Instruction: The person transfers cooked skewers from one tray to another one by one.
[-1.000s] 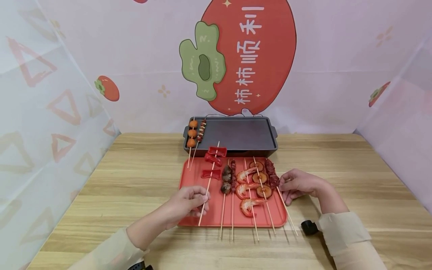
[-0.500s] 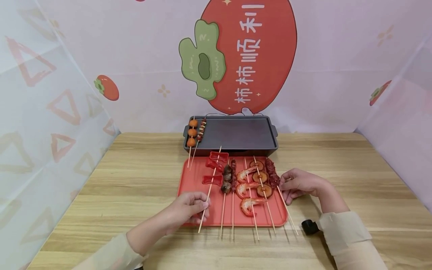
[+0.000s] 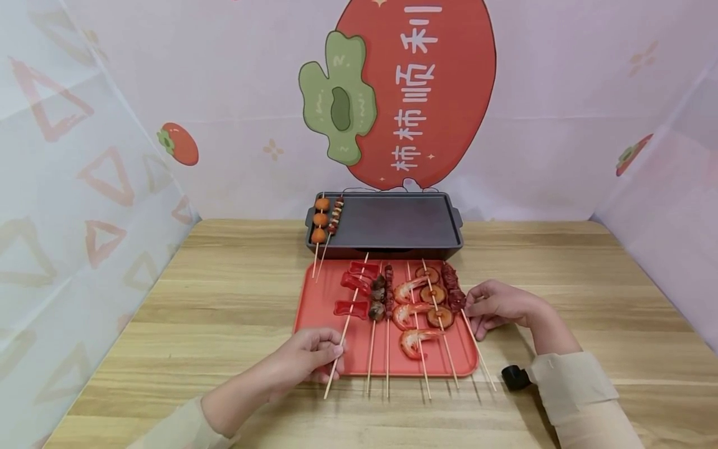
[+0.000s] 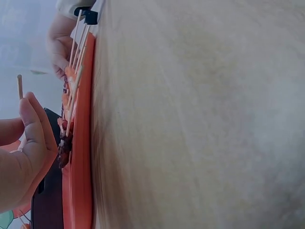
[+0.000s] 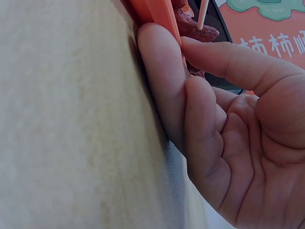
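In the head view my left hand (image 3: 308,358) pinches the bare stick of a skewer with red pepper pieces (image 3: 351,308), tilted over the left part of a red tray (image 3: 314,299). The stick's lower end (image 4: 20,87) sticks out past my fingers in the left wrist view. My right hand (image 3: 502,308) pinches the tray's right rim, thumb on the inner side and fingers outside, as the right wrist view shows. Beside it lies a dark red meat skewer (image 3: 453,290). The tray also bears a shrimp skewer (image 3: 405,317), a mushroom-slice skewer (image 3: 440,317) and two dark brown-red skewers.
Behind the tray stands a dark grey grill plate (image 3: 398,218). On its left side lie an orange-ball skewer (image 3: 320,219) and a thin mixed skewer (image 3: 335,215), their sticks overhanging the front. Printed cloth (image 3: 235,162) walls the wooden table (image 3: 224,280).
My left hand has drawn the pepper skewer toward me and down, so the pepper pieces sit lower over the tray. The right hand has stayed at the tray's rim.
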A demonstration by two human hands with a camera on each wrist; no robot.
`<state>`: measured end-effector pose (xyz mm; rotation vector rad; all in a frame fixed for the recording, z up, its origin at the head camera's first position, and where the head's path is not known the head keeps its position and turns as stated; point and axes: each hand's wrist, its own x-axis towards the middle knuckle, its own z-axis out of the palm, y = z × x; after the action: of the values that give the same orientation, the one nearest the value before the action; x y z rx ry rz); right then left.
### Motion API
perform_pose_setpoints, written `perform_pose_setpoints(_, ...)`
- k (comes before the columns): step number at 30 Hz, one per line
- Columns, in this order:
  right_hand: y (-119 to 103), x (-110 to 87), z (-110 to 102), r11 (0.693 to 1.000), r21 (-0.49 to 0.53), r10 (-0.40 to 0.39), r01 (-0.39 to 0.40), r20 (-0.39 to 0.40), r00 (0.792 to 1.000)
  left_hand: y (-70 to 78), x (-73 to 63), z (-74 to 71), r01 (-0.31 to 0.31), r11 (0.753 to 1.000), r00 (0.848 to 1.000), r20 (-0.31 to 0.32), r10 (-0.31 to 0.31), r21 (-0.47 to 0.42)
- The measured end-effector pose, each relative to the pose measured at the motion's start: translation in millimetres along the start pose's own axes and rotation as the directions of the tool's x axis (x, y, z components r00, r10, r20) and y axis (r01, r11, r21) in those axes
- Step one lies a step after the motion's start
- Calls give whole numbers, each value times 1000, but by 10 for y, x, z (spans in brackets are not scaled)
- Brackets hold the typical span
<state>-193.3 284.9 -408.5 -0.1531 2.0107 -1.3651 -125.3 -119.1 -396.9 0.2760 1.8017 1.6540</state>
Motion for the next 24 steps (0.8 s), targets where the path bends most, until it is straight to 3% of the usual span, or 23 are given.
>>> perform_pose_setpoints(24, 14, -1, -5, 1000, -8, -15, 15, 6, 1000, -75, 142, -23, 34, 999, 999, -20, -35, -32)
